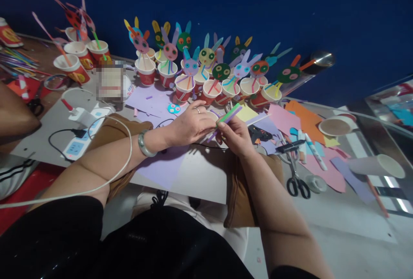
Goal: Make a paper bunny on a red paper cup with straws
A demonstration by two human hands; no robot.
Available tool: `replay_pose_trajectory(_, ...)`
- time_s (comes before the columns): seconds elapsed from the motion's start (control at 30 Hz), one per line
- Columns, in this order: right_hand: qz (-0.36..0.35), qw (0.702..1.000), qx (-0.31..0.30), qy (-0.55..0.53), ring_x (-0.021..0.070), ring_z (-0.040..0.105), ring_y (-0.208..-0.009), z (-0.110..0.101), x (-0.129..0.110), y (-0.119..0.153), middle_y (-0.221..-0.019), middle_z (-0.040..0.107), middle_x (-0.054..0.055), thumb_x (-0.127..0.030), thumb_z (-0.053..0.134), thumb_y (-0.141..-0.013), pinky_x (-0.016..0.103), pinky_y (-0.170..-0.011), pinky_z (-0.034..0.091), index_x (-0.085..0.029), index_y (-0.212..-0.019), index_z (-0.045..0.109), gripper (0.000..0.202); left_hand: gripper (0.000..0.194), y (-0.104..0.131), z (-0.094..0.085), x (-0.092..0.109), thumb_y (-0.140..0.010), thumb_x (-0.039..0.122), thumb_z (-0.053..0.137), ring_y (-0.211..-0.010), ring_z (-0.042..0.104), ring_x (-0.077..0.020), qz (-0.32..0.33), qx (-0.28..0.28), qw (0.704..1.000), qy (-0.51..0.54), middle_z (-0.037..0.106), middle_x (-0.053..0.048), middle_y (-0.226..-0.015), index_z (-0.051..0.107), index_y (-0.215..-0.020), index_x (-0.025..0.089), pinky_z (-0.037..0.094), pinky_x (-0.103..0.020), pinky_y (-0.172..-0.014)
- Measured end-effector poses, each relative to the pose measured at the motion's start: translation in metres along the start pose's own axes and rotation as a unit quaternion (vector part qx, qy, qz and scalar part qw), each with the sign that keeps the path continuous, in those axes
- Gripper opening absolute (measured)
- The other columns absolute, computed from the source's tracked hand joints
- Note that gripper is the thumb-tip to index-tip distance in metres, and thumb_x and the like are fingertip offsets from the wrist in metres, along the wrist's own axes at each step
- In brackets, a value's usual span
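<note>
My right hand [238,136] pinches a green strip [227,114] together with a purple strip [236,110], which slant up to the right. Close beside it, my left hand [192,123] is closed, its fingers curled toward the strips; what lies under them is hidden. Between the hands shows part of a white paper cup [210,117], mostly covered; I cannot tell whether a hand grips it. A round blue paper face [173,108] lies just beyond my left hand. Purple paper [161,169] is spread on the table beneath my forearm.
Several red cups with paper rabbit figures [191,69] stand along the blue wall. Scissors [297,184], a tape roll [316,183], markers [314,152] and coloured paper [305,118] lie right. A power strip [77,139] with a white cable is left, near another person's arm [17,113].
</note>
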State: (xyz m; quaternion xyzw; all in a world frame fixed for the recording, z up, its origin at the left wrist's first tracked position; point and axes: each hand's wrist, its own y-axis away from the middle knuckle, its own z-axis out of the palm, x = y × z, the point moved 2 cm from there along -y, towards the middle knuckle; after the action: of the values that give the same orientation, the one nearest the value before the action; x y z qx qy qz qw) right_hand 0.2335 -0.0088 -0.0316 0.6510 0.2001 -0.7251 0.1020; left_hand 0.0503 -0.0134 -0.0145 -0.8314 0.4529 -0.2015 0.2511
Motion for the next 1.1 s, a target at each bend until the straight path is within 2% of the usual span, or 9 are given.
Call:
replay_pose_trajectory(0.2,0.057,0.997,-0.044,-0.025,0.0082,0.052,-0.044,-0.004,0.003,0.000,-0.062,0.057,-0.006,-0.053,0.081,-0.080,0.022,-0.042,0.043,-0.020,-0.085,0.061,0.039,0.021,0.001,0.003,-0.001,-0.101,0.022,0.047,-0.090,0.060,-0.0190,0.028,0.009,1.000,-0.009,0.070,-0.002,-0.084,0.068,-0.098,0.022,0.037,-0.045,-0.113)
replay_pose_trajectory(0.37,0.084,0.993,-0.077,-0.042,0.0083,0.052,-0.043,-0.006,0.003,0.001,-0.061,0.060,-0.006,-0.048,0.080,-0.082,0.022,-0.042,0.041,-0.020,-0.089,0.062,0.034,0.025,0.001,-0.002,-0.001,-0.103,0.031,0.049,-0.086,0.063,-0.0167,0.043,0.025,0.999,0.008,0.071,-0.001,-0.081,0.067,-0.089,0.021,0.036,-0.046,-0.116)
replay_pose_trajectory(0.5,0.091,0.990,-0.095,-0.044,0.0073,0.050,-0.041,-0.005,0.001,0.001,-0.062,0.062,-0.006,-0.046,0.081,-0.081,0.021,-0.039,0.040,-0.019,-0.088,0.063,0.033,0.026,0.001,-0.005,-0.004,-0.102,0.040,0.054,-0.080,0.063,-0.0172,0.043,0.043,0.998,0.012,0.073,-0.001,-0.081,0.068,-0.091,0.020,0.034,-0.050,-0.119)
replay_pose_trajectory(0.73,0.104,0.985,-0.132,-0.038,0.0065,0.050,-0.041,-0.005,-0.001,0.002,-0.062,0.060,-0.006,-0.045,0.080,-0.082,0.020,-0.038,0.041,-0.018,-0.091,0.065,0.032,0.037,0.003,-0.004,-0.009,-0.098,0.055,0.054,-0.090,0.065,-0.0200,-0.008,0.024,0.998,0.053,0.073,-0.003,-0.087,0.069,-0.096,0.021,0.022,-0.055,-0.126)
replay_pose_trajectory(0.97,0.119,0.981,-0.149,-0.021,0.0064,0.050,-0.042,-0.005,-0.001,0.004,-0.062,0.058,-0.006,-0.046,0.081,-0.082,0.019,-0.039,0.041,-0.018,-0.090,0.065,0.033,0.046,0.001,-0.006,-0.011,-0.096,0.065,0.051,-0.095,0.064,-0.0218,-0.047,0.005,0.995,0.088,0.072,-0.006,-0.092,0.068,-0.096,0.022,0.026,-0.054,-0.124)
replay_pose_trajectory(1.1,0.099,0.987,-0.123,-0.016,0.0070,0.051,-0.043,-0.005,0.000,0.003,-0.063,0.059,-0.005,-0.047,0.081,-0.081,0.020,-0.038,0.041,-0.018,-0.085,0.064,0.033,0.043,0.001,-0.006,-0.010,-0.097,0.062,0.051,-0.093,0.063,-0.0210,-0.056,0.002,0.993,0.104,0.071,-0.004,-0.090,0.067,-0.095,0.022,0.024,-0.053,-0.124)
